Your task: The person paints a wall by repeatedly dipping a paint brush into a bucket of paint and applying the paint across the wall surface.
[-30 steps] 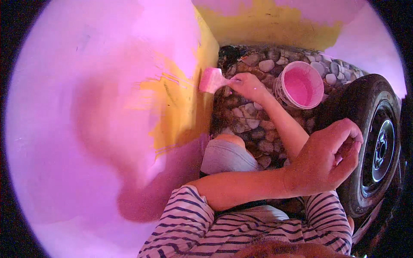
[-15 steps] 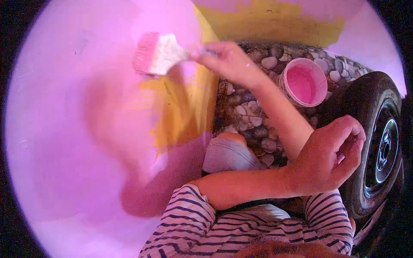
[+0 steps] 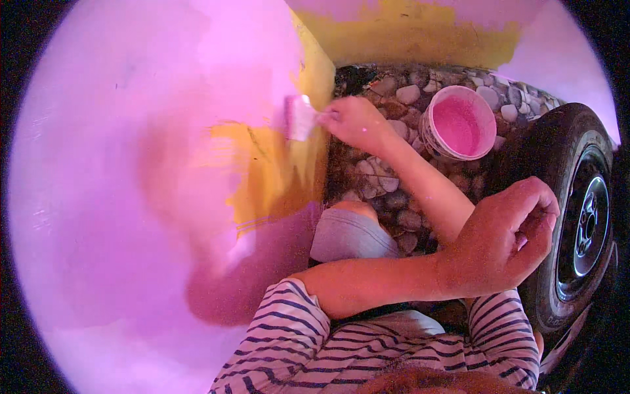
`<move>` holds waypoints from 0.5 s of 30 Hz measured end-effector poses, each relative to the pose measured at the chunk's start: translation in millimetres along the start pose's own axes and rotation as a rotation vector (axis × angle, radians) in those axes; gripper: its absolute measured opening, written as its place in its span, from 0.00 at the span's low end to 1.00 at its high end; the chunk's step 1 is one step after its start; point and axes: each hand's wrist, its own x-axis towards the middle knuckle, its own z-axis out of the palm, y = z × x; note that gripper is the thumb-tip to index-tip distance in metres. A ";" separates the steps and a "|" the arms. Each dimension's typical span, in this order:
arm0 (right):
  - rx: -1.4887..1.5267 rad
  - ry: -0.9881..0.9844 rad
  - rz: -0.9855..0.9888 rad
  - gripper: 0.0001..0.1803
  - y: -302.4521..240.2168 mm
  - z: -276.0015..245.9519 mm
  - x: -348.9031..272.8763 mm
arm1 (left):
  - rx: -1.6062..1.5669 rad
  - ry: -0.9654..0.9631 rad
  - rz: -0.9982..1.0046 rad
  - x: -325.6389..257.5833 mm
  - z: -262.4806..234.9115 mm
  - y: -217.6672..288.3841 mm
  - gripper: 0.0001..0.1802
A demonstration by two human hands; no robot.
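Note:
My right hand [image 3: 357, 121] is closed around the handle of a wide flat paintbrush [image 3: 302, 119], whose bristles are pink. The bristles are at the yellow patch [image 3: 252, 174] of the pink-painted wall [image 3: 118, 197], near its right-hand edge; the brush looks slightly blurred. My left forearm lies across my front, over my right arm. My left hand [image 3: 502, 240] is curled into a loose fist beside the tyre, and nothing shows in it. A round bucket [image 3: 430, 134] of pink paint [image 3: 462, 125] stands on the stones, to the right of my right hand.
A car wheel with a black tyre [image 3: 548, 157] rises close on my right. Rounded stones [image 3: 407, 95] cover the ground. A second wall [image 3: 407, 29], part yellow and part pink, runs along the far side. My bent knee [image 3: 357, 233] is near the painted wall.
My right hand has moved the paintbrush right and downward, from the pink area to the yellow patch near the wall's edge. My left hand has stayed almost still.

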 end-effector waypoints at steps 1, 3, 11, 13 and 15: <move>0.000 0.023 -0.037 0.20 -24.1 -13.0 5.0 | 0.006 0.001 -0.003 -0.9 -0.2 -0.3 0.05; 0.071 0.060 -0.110 0.22 -63.4 -47.8 13.0 | 0.041 0.010 0.013 -1.7 1.6 -1.7 0.05; 0.426 0.106 -0.198 0.22 -70.7 -36.2 35.8 | 0.027 0.020 0.036 -2.0 -4.0 1.0 0.05; 0.425 0.022 -0.109 0.18 -25.7 -9.9 22.8 | 0.005 0.024 0.045 -2.1 -1.3 3.2 0.05; 0.442 0.047 -0.042 0.19 25.4 17.5 8.9 | 0.027 -0.005 0.034 -0.6 3.8 7.9 0.05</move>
